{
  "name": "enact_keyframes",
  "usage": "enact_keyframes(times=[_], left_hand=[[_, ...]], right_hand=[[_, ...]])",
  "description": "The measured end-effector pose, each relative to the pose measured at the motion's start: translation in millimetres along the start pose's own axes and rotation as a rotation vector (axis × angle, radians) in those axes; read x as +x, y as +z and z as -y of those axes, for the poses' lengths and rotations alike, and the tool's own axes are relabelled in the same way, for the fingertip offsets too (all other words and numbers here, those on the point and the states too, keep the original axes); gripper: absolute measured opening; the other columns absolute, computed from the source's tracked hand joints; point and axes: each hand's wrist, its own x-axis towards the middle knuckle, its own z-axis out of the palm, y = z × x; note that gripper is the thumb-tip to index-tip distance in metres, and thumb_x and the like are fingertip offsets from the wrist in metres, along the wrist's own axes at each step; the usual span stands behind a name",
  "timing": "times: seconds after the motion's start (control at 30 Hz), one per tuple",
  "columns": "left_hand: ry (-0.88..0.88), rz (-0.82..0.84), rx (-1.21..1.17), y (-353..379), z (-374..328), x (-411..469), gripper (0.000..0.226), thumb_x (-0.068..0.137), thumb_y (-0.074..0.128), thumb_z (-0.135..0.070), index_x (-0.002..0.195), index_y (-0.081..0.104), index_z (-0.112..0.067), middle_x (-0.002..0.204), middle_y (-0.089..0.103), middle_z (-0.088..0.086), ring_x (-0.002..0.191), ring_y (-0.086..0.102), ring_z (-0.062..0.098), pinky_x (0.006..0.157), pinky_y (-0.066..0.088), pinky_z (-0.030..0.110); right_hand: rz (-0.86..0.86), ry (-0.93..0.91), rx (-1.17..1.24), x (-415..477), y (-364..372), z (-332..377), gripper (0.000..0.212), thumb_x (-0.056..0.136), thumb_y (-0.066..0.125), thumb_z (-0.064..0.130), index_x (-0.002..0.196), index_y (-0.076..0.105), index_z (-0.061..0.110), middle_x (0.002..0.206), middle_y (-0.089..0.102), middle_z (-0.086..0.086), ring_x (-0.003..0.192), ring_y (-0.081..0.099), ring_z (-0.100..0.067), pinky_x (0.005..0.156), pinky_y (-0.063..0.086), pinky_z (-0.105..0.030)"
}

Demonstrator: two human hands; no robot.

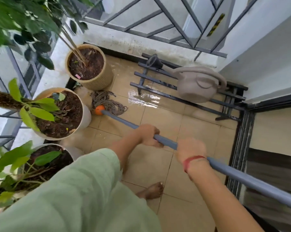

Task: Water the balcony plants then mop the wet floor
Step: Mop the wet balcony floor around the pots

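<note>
Both hands grip the blue-grey mop handle [123,122]. My left hand [149,134] holds it further down, my right hand [190,150], with a red thread at the wrist, higher up. The mop's orange socket [99,110] and grey string head [107,101] lie on the tiled floor [158,161] between two plant pots. A shiny puddle [143,97] spreads to the right of the mop head. A beige watering can [198,87] sits on a low black metal rack [158,91] at the back right.
Three potted plants line the left edge: a ribbed tan pot [106,79], a cream pot [86,114] and a nearer pot [74,152]. A grey railing [158,29] closes the far side. A sliding door track [238,148] runs on the right. My bare foot [152,190] stands on the tiles.
</note>
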Motion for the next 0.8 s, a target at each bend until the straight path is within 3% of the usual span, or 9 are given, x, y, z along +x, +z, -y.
enact_keyframes(times=[0.17,0.27,0.33,0.4,0.43,0.53,0.6,0.7,0.8], left_hand=[[0.107,0.280,0.088,27,-22,25,0.068,0.081,0.047,-0.072,0.113,0.057,-0.013,0.105,0.062,0.010,0.096,0.057,0.030,0.076,0.036,0.033],[0.218,0.317,0.072,50,-76,43,0.101,0.053,0.018,-0.098,0.095,0.056,-0.015,0.084,0.060,0.002,0.080,0.057,0.025,0.065,0.037,0.030],[0.265,0.301,0.132,67,-100,53,0.113,0.028,-0.005,-0.101,0.082,0.051,-0.019,0.070,0.052,-0.005,0.067,0.052,0.018,0.058,0.034,0.030],[0.292,0.275,0.159,81,-112,59,0.115,0.022,-0.012,-0.099,0.078,0.049,-0.020,0.066,0.051,-0.006,0.060,0.048,0.012,0.055,0.032,0.030],[0.308,0.255,0.162,85,-115,60,0.114,0.023,-0.014,-0.099,0.077,0.049,-0.020,0.066,0.051,-0.006,0.059,0.047,0.011,0.056,0.031,0.030],[0.302,0.195,0.125,88,-99,57,0.107,0.038,-0.003,-0.100,0.078,0.051,-0.016,0.069,0.055,-0.001,0.061,0.048,0.016,0.061,0.032,0.032],[0.252,0.139,0.120,80,-72,56,0.102,0.046,0.002,-0.098,0.080,0.051,-0.015,0.072,0.056,0.001,0.064,0.050,0.019,0.063,0.031,0.032],[0.186,0.050,0.072,56,-27,53,0.099,0.050,0.005,-0.098,0.082,0.050,-0.016,0.068,0.050,-0.003,0.066,0.049,0.019,0.059,0.030,0.031],[0.085,0.028,0.032,25,25,48,0.075,0.073,0.037,-0.083,0.092,0.053,-0.012,0.078,0.056,0.003,0.077,0.053,0.024,0.066,0.038,0.033]], right_hand=[[0.031,0.107,0.062,-54,63,-84,0.022,0.093,0.043,0.040,0.101,0.060,0.029,0.096,0.066,0.007,0.091,0.065,-0.016,0.073,0.048,-0.025],[0.062,0.198,0.126,-72,84,-128,0.024,0.087,0.045,0.054,0.087,0.053,0.031,0.085,0.060,0.009,0.079,0.061,-0.014,0.074,0.049,-0.025],[0.176,0.263,0.174,-70,104,-156,0.041,0.077,0.047,0.071,0.083,0.050,0.030,0.080,0.056,0.009,0.077,0.060,-0.010,0.078,0.050,-0.023],[0.230,0.254,0.223,-67,124,-178,0.072,0.050,0.032,0.092,0.083,0.046,0.030,0.080,0.055,0.007,0.076,0.057,-0.010,0.083,0.050,-0.025],[0.198,0.246,0.227,-66,131,-183,0.078,0.045,0.023,0.093,0.083,0.045,0.029,0.078,0.056,0.006,0.073,0.057,-0.011,0.081,0.051,-0.026],[0.106,0.261,0.191,-60,114,-166,0.083,0.046,-0.010,0.087,0.073,0.045,0.030,0.065,0.058,0.006,0.061,0.057,-0.005,0.067,0.050,-0.023],[0.099,0.216,0.155,-51,91,-139,0.085,0.044,-0.019,0.082,0.070,0.043,0.030,0.063,0.057,0.007,0.059,0.057,-0.001,0.069,0.052,-0.021],[0.030,0.149,0.087,-29,53,-92,0.067,0.075,0.001,0.077,0.072,0.045,0.027,0.062,0.056,0.008,0.062,0.060,-0.007,0.066,0.054,-0.027],[-0.131,0.051,0.004,-5,21,-44,0.051,0.091,0.017,0.065,0.080,0.048,0.026,0.068,0.056,0.010,0.068,0.062,-0.011,0.060,0.050,-0.024]])
